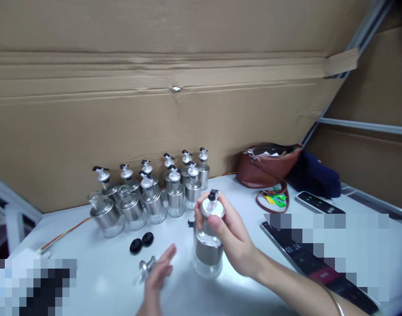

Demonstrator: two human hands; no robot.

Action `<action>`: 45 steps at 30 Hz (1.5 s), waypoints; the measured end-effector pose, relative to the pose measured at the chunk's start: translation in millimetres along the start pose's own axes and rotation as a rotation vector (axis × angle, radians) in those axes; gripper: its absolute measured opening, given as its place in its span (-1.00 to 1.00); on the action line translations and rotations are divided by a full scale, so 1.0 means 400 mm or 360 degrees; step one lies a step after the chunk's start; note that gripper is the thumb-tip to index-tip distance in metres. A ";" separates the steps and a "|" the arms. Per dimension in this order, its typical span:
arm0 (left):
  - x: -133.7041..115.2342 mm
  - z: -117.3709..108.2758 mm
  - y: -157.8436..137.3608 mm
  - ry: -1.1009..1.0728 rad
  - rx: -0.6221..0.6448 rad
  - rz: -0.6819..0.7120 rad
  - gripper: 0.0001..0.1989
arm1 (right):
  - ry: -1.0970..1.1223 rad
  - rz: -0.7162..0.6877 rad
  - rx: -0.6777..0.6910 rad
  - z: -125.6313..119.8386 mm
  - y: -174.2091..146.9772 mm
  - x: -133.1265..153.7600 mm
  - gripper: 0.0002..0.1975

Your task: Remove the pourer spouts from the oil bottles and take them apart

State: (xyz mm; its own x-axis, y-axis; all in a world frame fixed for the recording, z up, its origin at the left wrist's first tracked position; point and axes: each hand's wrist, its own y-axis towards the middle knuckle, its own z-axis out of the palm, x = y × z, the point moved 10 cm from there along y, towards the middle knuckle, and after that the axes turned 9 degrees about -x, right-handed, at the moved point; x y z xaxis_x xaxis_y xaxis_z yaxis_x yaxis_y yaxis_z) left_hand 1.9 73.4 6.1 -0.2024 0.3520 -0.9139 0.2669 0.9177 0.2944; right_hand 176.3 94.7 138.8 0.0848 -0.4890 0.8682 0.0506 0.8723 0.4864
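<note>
My right hand [235, 237] is wrapped round the neck of a glass oil bottle [209, 252] with a metal sleeve, thumb against its silver pourer cap [213, 207]. The bottle is upright, at or just above the table. My left hand [159, 274], slightly blurred, has its fingers stretched out and apart from the bottle. Close beside its fingers lies a loose metal pourer spout [146, 267] with a clear part. Two black round stoppers [141, 242] lie behind it. A small dark tip [190, 224] juts out left of the held bottle.
Several similar bottles [176, 197] stand in rows at the back; two at the left front have bare necks. A brown handbag [261, 169], dark blue cloth item [319, 175] and phones [319, 202] lie to the right. Cardboard [148, 127] walls the table's back.
</note>
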 end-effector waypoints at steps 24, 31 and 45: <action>-0.061 0.209 0.054 -0.0542 0.0218 -0.0459 -0.54 | -0.0049 0.0144 0.0066 0.070 -0.112 -0.068 -0.51; -0.052 0.210 0.044 -0.0539 0.0223 -0.0524 -0.58 | 0.0143 0.0273 0.0081 0.072 -0.115 -0.072 -0.48; -0.009 0.221 0.018 -0.0561 0.0241 -0.0525 -0.47 | 0.0653 0.0574 0.0052 0.072 -0.127 -0.129 -0.50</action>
State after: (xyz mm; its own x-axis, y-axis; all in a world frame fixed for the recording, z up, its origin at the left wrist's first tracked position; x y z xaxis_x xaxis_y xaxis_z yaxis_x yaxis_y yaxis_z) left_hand 87.8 62.3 -13.2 0.0244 -0.0596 -0.9979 0.3814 0.9233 -0.0458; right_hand 140.8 75.9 72.1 0.4724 -0.1138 0.8740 -0.0838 0.9813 0.1731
